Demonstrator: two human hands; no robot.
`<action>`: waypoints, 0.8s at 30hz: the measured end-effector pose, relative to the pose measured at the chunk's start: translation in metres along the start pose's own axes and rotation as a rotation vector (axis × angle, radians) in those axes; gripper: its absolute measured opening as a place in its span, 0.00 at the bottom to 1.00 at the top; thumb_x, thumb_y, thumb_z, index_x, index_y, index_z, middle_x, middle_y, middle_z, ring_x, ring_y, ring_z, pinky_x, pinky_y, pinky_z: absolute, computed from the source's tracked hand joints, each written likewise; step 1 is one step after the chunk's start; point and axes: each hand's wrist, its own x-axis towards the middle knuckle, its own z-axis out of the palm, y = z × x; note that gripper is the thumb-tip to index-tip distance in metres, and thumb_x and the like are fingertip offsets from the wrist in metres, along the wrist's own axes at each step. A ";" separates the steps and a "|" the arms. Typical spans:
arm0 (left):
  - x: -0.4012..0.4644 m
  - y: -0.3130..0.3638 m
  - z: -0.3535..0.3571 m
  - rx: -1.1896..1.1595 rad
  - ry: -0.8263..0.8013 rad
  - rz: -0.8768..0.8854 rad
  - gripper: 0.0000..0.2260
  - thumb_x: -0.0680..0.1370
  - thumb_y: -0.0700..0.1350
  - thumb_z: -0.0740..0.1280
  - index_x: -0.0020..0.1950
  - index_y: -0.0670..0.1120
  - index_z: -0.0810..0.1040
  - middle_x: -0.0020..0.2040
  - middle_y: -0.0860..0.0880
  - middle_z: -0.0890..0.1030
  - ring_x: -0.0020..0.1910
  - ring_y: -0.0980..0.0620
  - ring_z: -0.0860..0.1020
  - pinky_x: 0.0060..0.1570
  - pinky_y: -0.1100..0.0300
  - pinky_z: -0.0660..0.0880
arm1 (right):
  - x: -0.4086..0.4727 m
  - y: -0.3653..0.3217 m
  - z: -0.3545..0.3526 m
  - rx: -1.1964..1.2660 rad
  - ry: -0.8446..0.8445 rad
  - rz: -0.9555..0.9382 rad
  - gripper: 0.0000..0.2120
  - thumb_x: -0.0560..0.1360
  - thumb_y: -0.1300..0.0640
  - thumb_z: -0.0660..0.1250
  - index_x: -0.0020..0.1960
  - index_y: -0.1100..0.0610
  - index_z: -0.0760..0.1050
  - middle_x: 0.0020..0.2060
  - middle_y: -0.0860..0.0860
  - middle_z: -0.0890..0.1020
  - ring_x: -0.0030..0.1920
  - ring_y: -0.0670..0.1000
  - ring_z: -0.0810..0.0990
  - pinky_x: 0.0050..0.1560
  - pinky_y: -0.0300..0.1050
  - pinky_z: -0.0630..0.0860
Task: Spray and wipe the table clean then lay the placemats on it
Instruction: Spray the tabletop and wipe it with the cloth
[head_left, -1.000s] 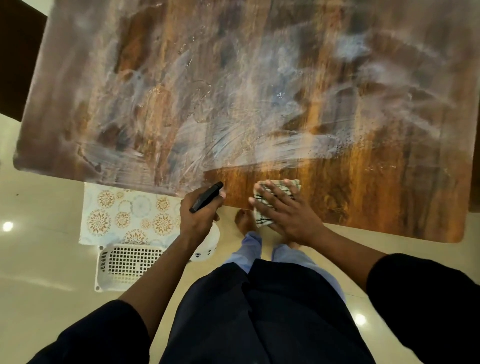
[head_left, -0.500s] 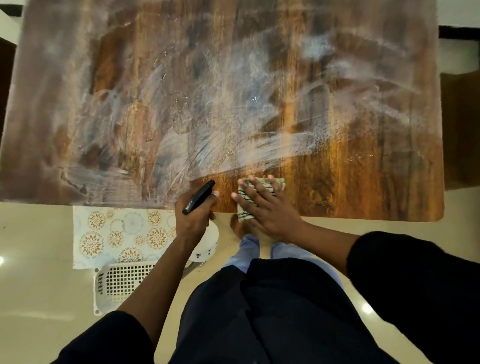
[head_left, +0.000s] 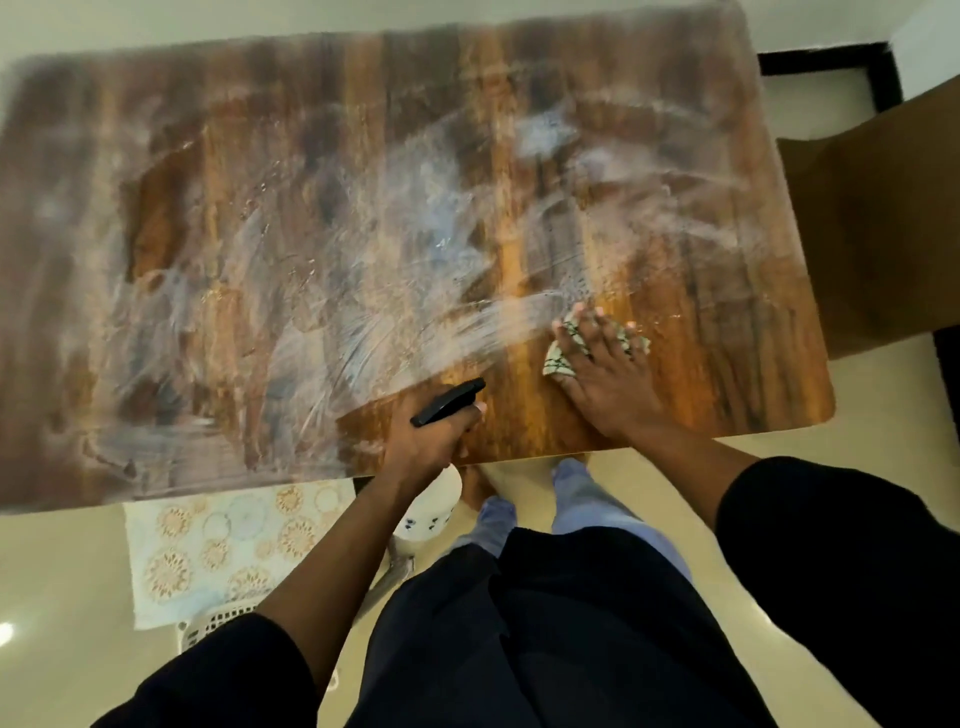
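Observation:
A wooden table (head_left: 218, 156) fills the upper view, smeared with whitish wet streaks over most of its top. My right hand (head_left: 605, 374) lies flat with spread fingers on a checked cloth (head_left: 558, 361), pressing it onto the table near the front right. My left hand (head_left: 431, 436) grips a white spray bottle (head_left: 434, 512) with a black trigger head (head_left: 448, 401), held at the table's near edge. The bottle's body hangs below the edge. Floral placemats (head_left: 218, 551) lie on top of a basket on the floor at the lower left.
A white perforated basket (head_left: 213, 623) stands on the cream floor under the placemats. A brown chair or panel (head_left: 883, 218) stands beside the table's right end. My legs and feet (head_left: 519, 519) are close to the table's near edge.
My right hand has slid the cloth away from the near edge, further onto the table and to the right. The camera has tilted, showing more of the table. My left hand still holds the bottle.

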 end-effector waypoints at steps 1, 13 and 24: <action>0.004 0.005 0.011 0.013 -0.028 0.004 0.09 0.76 0.48 0.76 0.47 0.42 0.85 0.37 0.32 0.81 0.27 0.44 0.77 0.24 0.61 0.70 | -0.003 0.023 -0.001 0.019 0.002 0.089 0.33 0.84 0.35 0.46 0.84 0.43 0.39 0.84 0.51 0.43 0.84 0.57 0.41 0.80 0.64 0.41; 0.044 0.054 0.112 0.087 -0.070 -0.007 0.12 0.79 0.45 0.77 0.56 0.38 0.84 0.37 0.37 0.82 0.25 0.48 0.78 0.25 0.63 0.72 | -0.005 0.122 -0.012 0.135 0.038 0.512 0.33 0.85 0.40 0.48 0.85 0.50 0.43 0.84 0.56 0.44 0.83 0.63 0.42 0.79 0.71 0.41; 0.063 0.092 0.158 0.111 -0.059 0.065 0.10 0.78 0.41 0.75 0.55 0.36 0.84 0.34 0.41 0.82 0.23 0.49 0.77 0.24 0.64 0.70 | -0.001 0.092 -0.001 -0.002 0.040 -0.314 0.34 0.84 0.36 0.51 0.85 0.49 0.49 0.84 0.53 0.47 0.84 0.58 0.43 0.81 0.66 0.43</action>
